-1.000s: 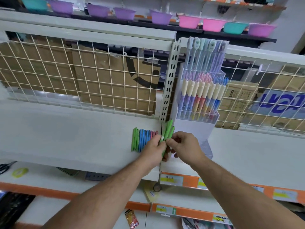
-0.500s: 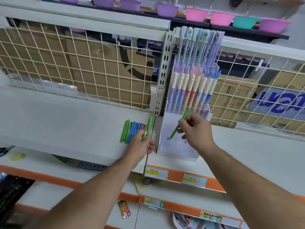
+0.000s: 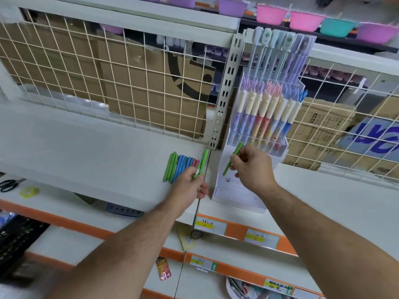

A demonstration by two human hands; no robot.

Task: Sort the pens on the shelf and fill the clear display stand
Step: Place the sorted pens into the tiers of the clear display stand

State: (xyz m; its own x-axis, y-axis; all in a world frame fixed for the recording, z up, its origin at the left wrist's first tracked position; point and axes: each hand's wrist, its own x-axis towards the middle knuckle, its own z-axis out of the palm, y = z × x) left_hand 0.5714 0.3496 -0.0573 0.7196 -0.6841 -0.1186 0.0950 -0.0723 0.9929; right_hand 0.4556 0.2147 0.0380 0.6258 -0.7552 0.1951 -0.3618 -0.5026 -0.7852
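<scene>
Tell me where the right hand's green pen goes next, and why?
Probably up into the clear display stand: the right hand pinches the green pen with its top at the stand's front, and the left hand holds a second green pen.

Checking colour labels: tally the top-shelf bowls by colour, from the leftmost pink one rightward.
pink bowls: 2
teal bowl: 1
purple bowl: 1
Total: 4
</scene>
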